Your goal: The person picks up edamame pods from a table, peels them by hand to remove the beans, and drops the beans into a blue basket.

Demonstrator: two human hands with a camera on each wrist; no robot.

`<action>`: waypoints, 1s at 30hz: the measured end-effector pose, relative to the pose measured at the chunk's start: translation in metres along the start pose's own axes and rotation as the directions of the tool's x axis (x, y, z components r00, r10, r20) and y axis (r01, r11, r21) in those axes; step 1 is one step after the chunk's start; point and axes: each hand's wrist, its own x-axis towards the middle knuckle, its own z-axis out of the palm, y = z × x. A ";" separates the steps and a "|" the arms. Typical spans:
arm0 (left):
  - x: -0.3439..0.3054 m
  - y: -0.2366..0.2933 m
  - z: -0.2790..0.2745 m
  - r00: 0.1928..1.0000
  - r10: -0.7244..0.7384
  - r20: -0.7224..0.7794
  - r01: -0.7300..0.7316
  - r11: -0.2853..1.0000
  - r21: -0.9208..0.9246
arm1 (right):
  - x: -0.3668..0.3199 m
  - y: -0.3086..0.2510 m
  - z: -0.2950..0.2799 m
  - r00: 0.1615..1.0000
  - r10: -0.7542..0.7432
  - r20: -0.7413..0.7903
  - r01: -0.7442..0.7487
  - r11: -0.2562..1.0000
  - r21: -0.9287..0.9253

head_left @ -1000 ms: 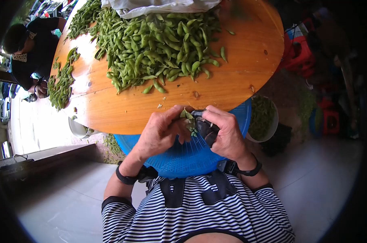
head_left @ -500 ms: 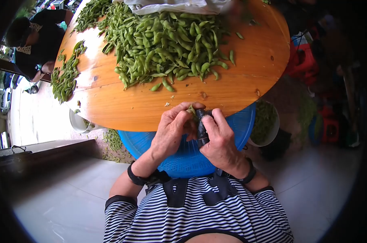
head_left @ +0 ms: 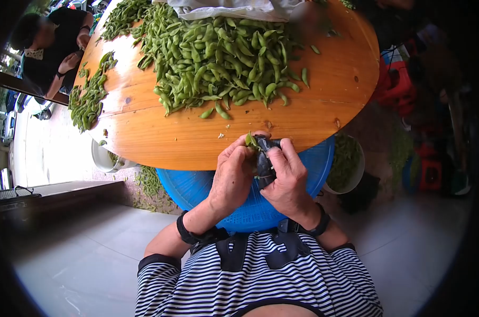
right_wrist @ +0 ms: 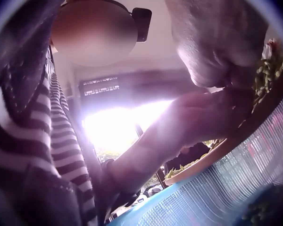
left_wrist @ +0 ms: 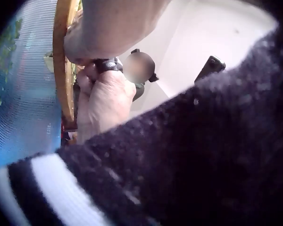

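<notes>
Two hands meet at near edge of table [head_left: 160, 142], directly over blue basket [head_left: 197, 187]

L hand [head_left: 231, 177]: fingers curled, thumb + fingertips pinching green pod [head_left: 249, 140] at its lower end; pod tip sticks up above knuckles. Wrist bent inward, black wristband [head_left: 189, 232] on forearm

R hand [head_left: 287, 182]: fingers wrapped round dark object [head_left: 263, 158], kind unclear, matte black, irregular shape. Thumb lies along its top, touching L fingertips. Hands pressed knuckle to knuckle. Pod sits betw. the two thumbs, just above table rim

Materials:
- table: round, varnished wood, orange-brown, visible knots + grain
- basket: blue plastic, fine mesh/ribbed wall; L wrist view shows mesh [left_wrist: 23, 94] beside wooden rim [left_wrist: 63, 70]; R wrist view shows same mesh [right_wrist: 226, 188] w/ a few green bits inside
- pod pile [head_left: 223, 58]: big heap, mid-table, curved flat pods, fuzzy green; two strays just beside heap's near edge
- smaller pod pile [head_left: 89, 98] at L edge of table, well apart from hands
- white cloth [head_left: 234, 8], crumpled, at far rim, touching the heap
- white bowl [head_left: 350, 164] on floor R of basket, green stuff inside
- striped shirt [head_left: 260, 280], black/white knit

Second person [head_left: 44, 47], dark top, sits at far L side of table
</notes>
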 end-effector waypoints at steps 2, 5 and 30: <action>-0.001 0.003 0.008 1.000 0.004 -0.022 -0.004 0.999 -0.033 | 0.001 0.001 -0.001 1.000 -0.012 0.018 0.012 1.000 -0.002; 0.000 0.004 0.002 1.000 -0.008 -0.010 0.008 1.000 -0.016 | 0.005 0.005 -0.003 0.999 0.041 -0.008 -0.040 0.996 0.078; 0.036 0.094 -0.014 0.785 0.303 0.541 -0.453 -0.315 0.834 | 0.008 0.016 -0.118 0.898 0.439 -0.021 -0.439 0.898 -0.012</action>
